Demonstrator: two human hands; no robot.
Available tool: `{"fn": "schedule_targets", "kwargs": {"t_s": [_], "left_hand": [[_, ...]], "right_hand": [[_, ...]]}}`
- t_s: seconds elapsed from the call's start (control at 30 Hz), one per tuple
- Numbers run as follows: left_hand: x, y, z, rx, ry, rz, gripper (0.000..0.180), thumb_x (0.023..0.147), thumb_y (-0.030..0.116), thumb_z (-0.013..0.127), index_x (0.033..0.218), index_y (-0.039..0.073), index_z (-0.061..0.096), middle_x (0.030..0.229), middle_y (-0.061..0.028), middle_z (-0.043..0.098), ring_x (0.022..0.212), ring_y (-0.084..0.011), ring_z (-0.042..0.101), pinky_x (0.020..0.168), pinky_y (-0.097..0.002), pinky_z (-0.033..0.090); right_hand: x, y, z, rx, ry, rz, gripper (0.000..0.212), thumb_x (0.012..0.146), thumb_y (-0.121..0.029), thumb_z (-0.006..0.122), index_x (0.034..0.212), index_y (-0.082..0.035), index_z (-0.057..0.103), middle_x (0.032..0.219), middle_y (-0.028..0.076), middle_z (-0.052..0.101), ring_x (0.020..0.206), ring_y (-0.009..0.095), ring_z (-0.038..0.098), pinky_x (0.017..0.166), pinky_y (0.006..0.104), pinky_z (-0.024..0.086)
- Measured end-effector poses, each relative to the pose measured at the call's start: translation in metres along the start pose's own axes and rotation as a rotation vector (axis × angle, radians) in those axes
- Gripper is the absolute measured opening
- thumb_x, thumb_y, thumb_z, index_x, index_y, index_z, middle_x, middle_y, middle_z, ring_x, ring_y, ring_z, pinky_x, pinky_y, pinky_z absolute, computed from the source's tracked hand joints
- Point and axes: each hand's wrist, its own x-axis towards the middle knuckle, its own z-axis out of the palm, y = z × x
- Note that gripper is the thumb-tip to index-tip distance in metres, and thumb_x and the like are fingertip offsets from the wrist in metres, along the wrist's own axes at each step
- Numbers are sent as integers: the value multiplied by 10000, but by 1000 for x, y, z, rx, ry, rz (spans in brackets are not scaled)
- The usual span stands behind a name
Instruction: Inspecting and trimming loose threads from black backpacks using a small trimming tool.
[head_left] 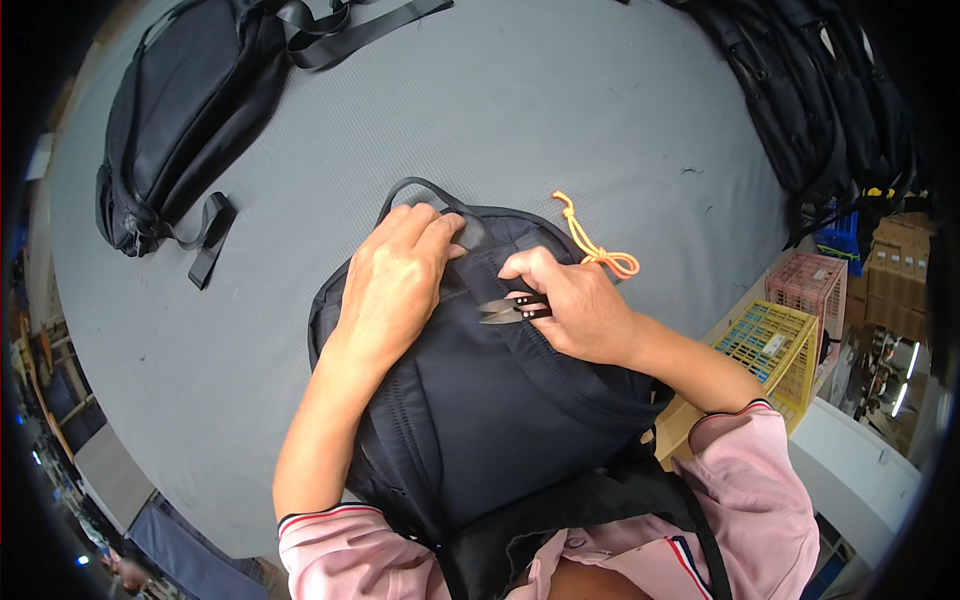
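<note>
A black backpack (pixel 500 410) lies on the grey table right in front of me, its top loop pointing away. My left hand (pixel 398 268) has its fingers curled over the backpack's upper edge and pinches the fabric beside the loop. In my right hand (pixel 585 305) is a pair of small thread snips (pixel 512 310) with black handles, the blades pointing left over the backpack. The index finger and thumb of that hand bend near the strap at the top. A knotted orange-yellow cord (pixel 592 246) sticks out beyond my right hand; its other end is hidden.
Another black backpack (pixel 200 120) with loose webbing straps lies at the far left of the grey table (pixel 480 120). Several black bags (pixel 790 100) are piled at the far right. Beside the table's right edge stand a yellow crate (pixel 770 345), a pink crate (pixel 808 282) and cardboard boxes (pixel 897 275).
</note>
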Motion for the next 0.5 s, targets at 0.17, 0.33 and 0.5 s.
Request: {"fn": "schedule_targets", "kwargs": {"t_s": [0.17, 0.33, 0.5], "left_hand": [[-6, 1, 0, 83, -12, 93, 198, 713, -13, 663, 909, -23, 633, 794, -83, 589, 736, -229, 560, 655, -325, 492], [-12, 18, -7, -66, -65, -124, 347, 653, 114, 768, 958, 3, 647, 926, -69, 575, 847, -235, 543, 733, -342, 455], [-23, 26, -3, 1, -66, -157, 558, 606, 198, 808, 1100, 38, 605, 1124, -116, 541, 1049, -295, 510, 896, -416, 382]], "right_hand": [[-2, 1, 8, 34, 93, -14, 379, 717, 77, 644, 1041, -11, 467, 611, 67, 491, 520, 215, 549, 495, 316, 421], [-4, 7, 9, 127, 126, -62, 379, 704, 96, 644, 1028, -7, 476, 608, 64, 496, 502, 188, 544, 478, 309, 414], [-10, 8, 11, 117, 128, -140, 408, 689, 64, 663, 1041, -4, 468, 790, 88, 628, 641, 224, 659, 516, 314, 498]]}}
